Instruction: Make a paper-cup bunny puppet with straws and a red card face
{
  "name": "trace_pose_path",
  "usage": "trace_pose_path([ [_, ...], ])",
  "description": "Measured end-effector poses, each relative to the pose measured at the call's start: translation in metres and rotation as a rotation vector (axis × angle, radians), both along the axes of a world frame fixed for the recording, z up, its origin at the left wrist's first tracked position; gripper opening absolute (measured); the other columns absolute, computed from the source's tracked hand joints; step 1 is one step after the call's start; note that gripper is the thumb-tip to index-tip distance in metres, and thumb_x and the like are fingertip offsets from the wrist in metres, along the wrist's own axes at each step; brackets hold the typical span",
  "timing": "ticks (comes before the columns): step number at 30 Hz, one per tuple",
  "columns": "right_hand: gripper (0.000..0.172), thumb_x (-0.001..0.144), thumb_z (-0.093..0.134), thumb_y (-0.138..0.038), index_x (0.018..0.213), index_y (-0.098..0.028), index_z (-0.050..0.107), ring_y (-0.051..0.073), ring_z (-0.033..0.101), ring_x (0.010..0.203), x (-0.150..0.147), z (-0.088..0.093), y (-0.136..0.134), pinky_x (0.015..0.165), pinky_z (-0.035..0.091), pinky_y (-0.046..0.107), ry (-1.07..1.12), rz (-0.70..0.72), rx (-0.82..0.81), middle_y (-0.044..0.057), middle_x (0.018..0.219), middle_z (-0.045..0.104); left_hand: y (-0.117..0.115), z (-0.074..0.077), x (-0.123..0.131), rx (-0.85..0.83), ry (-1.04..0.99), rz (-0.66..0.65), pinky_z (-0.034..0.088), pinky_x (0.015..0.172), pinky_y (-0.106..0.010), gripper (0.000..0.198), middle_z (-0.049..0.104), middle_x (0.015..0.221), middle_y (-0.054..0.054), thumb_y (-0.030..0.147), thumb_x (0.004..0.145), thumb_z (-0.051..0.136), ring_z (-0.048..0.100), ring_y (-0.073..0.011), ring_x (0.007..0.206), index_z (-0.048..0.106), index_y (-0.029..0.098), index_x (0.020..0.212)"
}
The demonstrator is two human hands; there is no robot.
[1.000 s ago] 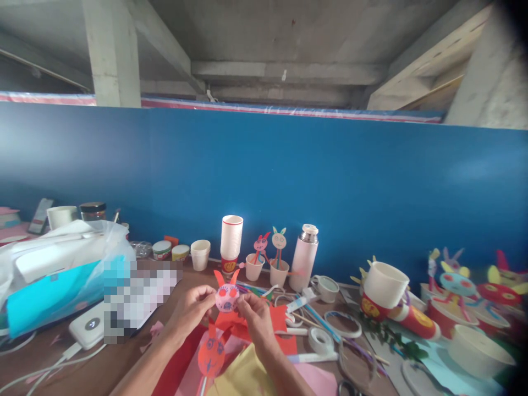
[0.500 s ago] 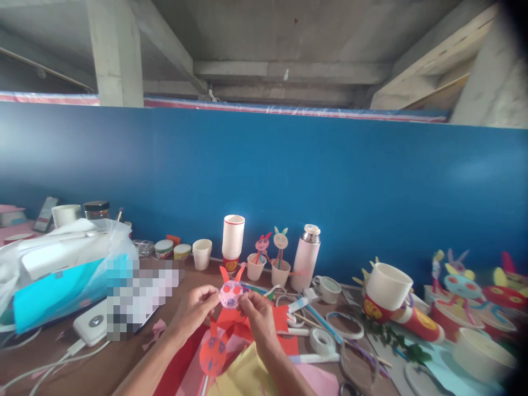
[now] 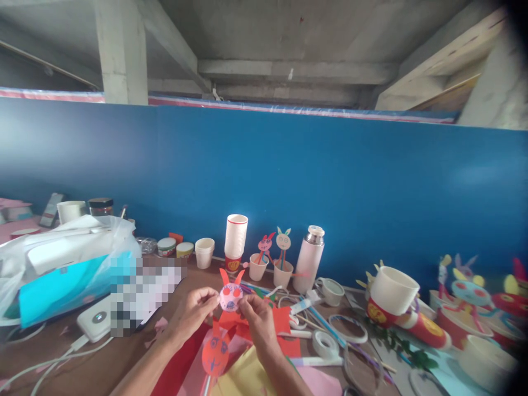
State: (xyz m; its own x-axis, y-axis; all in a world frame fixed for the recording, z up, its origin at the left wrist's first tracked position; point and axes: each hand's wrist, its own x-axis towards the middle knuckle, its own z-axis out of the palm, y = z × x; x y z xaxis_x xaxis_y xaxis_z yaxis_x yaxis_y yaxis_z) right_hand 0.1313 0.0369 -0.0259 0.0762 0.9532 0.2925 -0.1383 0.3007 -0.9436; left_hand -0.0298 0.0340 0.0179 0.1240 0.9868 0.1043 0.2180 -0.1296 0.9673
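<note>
Between my two hands is a pink paper rabbit face (image 3: pixel 231 297) with red ears, red eyes and drawn lashes, facing me upright. My left hand (image 3: pixel 201 308) pinches its left edge with closed fingertips. On the opposite edge, my right hand (image 3: pixel 256 316) pinches it between thumb and fingers. Just below lies an orange paper rabbit face (image 3: pixel 215 356) on a white stick, its ears pointing up. Red paper sheets (image 3: pixel 282 322) and a yellow sheet (image 3: pixel 243 373) lie under and around my wrists.
Behind my hands stand a paper cup stack (image 3: pixel 236 236), cups with paper figures (image 3: pixel 283 273) and a pink thermos (image 3: pixel 309 258). Tape rolls (image 3: pixel 325 345) and pens lie to the right, near a large white cup (image 3: pixel 395 291). At left are a plastic bag (image 3: pixel 82 242) and a white power bank (image 3: pixel 94 319).
The view has shifted slightly, so the scene sits a little further right. Both hands keep their pinch on the pink rabbit face, which is nearly unmoved.
</note>
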Motion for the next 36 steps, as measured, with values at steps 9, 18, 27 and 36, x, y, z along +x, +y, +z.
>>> trace_pose_path([
  [9, 0.031, 0.068, 0.06, -0.046, 0.062, -0.015, 0.06, 0.012, 0.051, 0.051, -0.002, -0.001, -0.003, 0.052, 0.04, 0.022, 0.007, 0.003, -0.022, 0.001, 0.055, 0.059, -0.007, 0.006, 0.002, -0.019, 0.013, 0.009, 0.034, 0.045, -0.019, 0.028, 0.05, 0.048, 0.004, 0.042, 0.069, 0.055, 0.043, -0.0106, 0.045, 0.058, 0.015, 0.064],
  [18, 0.03, 0.069, 0.06, -0.044, 0.061, -0.015, 0.059, 0.012, 0.05, 0.052, -0.002, -0.003, -0.003, 0.053, 0.039, 0.022, 0.02, 0.022, -0.034, 0.001, 0.055, 0.059, -0.003, -0.002, -0.001, -0.028, 0.027, 0.025, 0.034, 0.047, -0.021, 0.031, 0.05, 0.048, 0.004, 0.046, 0.069, 0.054, 0.046, -0.0125, 0.047, 0.059, 0.015, 0.067],
  [27, 0.024, 0.07, 0.061, -0.037, 0.061, -0.015, 0.058, 0.01, 0.048, 0.052, -0.002, -0.001, -0.003, 0.055, 0.037, 0.021, 0.085, 0.049, -0.044, -0.001, 0.056, 0.058, -0.004, -0.002, -0.001, -0.012, 0.013, -0.021, 0.035, 0.048, -0.02, 0.035, 0.049, 0.049, 0.004, 0.049, 0.073, 0.05, 0.046, -0.0124, 0.049, 0.059, 0.016, 0.065],
  [36, 0.026, 0.071, 0.06, -0.039, 0.062, -0.015, 0.058, 0.011, 0.048, 0.052, -0.003, -0.002, -0.003, 0.054, 0.037, 0.021, 0.049, 0.035, -0.043, 0.0, 0.056, 0.057, 0.002, -0.016, -0.001, 0.009, -0.018, -0.011, 0.033, 0.047, -0.02, 0.035, 0.049, 0.049, 0.004, 0.049, 0.072, 0.052, 0.044, -0.0118, 0.048, 0.06, 0.016, 0.066],
])
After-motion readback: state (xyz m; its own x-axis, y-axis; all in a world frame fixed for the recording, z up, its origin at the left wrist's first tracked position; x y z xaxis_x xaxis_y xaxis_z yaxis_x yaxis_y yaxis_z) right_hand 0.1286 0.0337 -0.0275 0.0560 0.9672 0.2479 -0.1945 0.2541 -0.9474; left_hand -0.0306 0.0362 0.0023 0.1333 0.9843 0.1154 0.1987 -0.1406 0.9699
